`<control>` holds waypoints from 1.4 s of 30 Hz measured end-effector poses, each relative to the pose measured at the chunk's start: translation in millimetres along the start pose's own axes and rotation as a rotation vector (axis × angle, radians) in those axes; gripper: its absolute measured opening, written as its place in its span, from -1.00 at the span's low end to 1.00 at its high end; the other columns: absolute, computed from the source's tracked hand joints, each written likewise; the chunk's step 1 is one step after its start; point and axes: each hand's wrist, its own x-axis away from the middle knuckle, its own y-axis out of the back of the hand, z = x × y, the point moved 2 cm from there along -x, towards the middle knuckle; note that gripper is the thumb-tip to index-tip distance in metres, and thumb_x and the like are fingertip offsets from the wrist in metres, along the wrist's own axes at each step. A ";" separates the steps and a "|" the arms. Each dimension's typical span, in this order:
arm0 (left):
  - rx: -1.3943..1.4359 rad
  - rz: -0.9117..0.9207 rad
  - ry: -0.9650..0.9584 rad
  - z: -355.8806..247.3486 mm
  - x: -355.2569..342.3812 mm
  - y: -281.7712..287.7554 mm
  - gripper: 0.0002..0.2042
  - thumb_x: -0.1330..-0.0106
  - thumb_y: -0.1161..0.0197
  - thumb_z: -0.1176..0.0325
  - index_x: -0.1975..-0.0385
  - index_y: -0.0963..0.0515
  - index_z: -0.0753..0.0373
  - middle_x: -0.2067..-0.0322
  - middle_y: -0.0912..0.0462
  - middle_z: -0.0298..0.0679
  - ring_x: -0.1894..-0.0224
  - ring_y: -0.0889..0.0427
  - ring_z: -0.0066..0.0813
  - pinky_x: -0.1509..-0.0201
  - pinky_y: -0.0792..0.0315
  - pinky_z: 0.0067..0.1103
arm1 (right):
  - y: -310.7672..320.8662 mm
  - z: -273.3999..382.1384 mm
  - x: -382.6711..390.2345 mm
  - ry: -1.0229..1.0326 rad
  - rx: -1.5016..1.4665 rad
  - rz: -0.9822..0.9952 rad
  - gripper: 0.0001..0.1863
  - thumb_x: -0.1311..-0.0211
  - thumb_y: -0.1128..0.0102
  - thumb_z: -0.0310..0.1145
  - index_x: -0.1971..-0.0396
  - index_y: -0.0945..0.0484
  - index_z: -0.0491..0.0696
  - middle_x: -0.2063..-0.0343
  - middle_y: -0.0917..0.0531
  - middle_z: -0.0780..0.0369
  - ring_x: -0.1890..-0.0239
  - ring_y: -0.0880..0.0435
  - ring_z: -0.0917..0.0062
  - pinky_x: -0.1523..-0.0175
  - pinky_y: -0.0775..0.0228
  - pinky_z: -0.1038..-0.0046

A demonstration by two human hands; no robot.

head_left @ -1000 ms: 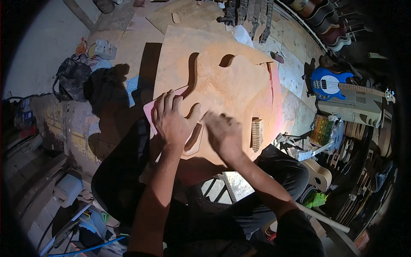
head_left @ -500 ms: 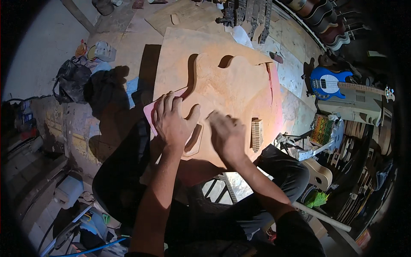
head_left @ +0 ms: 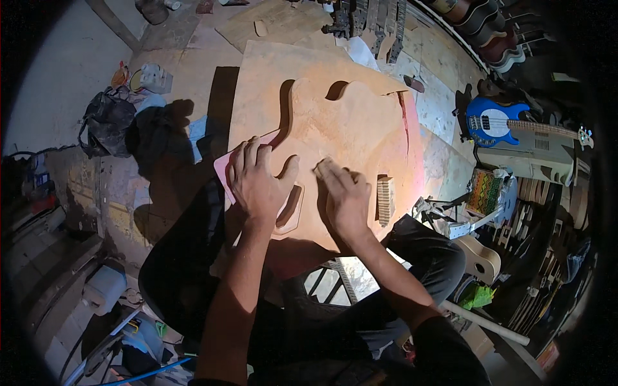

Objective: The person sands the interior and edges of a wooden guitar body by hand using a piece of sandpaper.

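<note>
An unpainted wooden guitar body (head_left: 376,116) with two horns lies flat on a board (head_left: 257,71) over my lap. My left hand (head_left: 261,180) rests on the left part of the body, fingers spread and thumb apart, beside a cut-out recess (head_left: 290,209). My right hand (head_left: 347,199) presses on the middle of the body with its fingers together. A small dark edge (head_left: 316,171) shows at its fingertips, looking like folded sandpaper; the rest is hidden under the fingers. Right of that hand stands a ridged, comb-like wooden block (head_left: 385,201).
A blue bass guitar (head_left: 492,122) lies at the right, with an unfinished small guitar body (head_left: 479,260) lower down. Several guitars (head_left: 476,26) hang at the far right. A black plastic bag (head_left: 109,119) and a pale jug (head_left: 104,288) are on the left. Clamps (head_left: 347,22) lie at the back.
My right hand has shifted slightly up and is less blurred, with its fingertips still on the wood. My left hand has stayed in place on the body.
</note>
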 end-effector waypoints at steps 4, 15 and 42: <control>0.005 -0.006 -0.012 -1.3 -0.8 -2.3 -0.48 -0.22 -0.50 -0.11 0.07 -0.69 0.24 -0.24 -0.68 -0.12 -0.35 -0.53 -0.03 -0.38 -0.39 -0.12 | -1.0 23.8 12.4 0.082 -0.038 0.031 -0.55 -0.21 -0.40 -0.46 -0.15 -0.75 0.04 -0.21 -0.72 0.32 0.09 -0.58 0.33 0.07 -0.35 0.25; -0.010 -0.008 -0.012 0.0 -0.2 -0.4 -0.46 -0.20 -0.51 -0.12 0.06 -0.70 0.24 -0.22 -0.68 -0.11 -0.34 -0.53 -0.02 -0.38 -0.40 -0.14 | -2.8 -4.1 -8.1 -0.054 -0.026 -0.004 -0.53 -0.22 -0.35 -0.48 -0.17 -0.73 0.02 -0.27 -0.68 0.33 0.07 -0.60 0.31 0.05 -0.34 0.26; -0.136 0.031 -0.260 -12.8 4.9 9.3 -0.43 -0.34 -0.41 0.01 -0.27 -0.62 0.19 -0.38 -0.56 -0.13 -0.48 -0.40 -0.04 -0.54 -0.23 -0.07 | 51.6 -21.7 14.0 -0.131 -0.413 -0.080 -0.44 -0.09 -0.17 -0.69 -0.13 -0.75 -0.03 -0.15 -0.77 0.14 -0.13 -0.67 0.20 -0.27 -0.42 0.25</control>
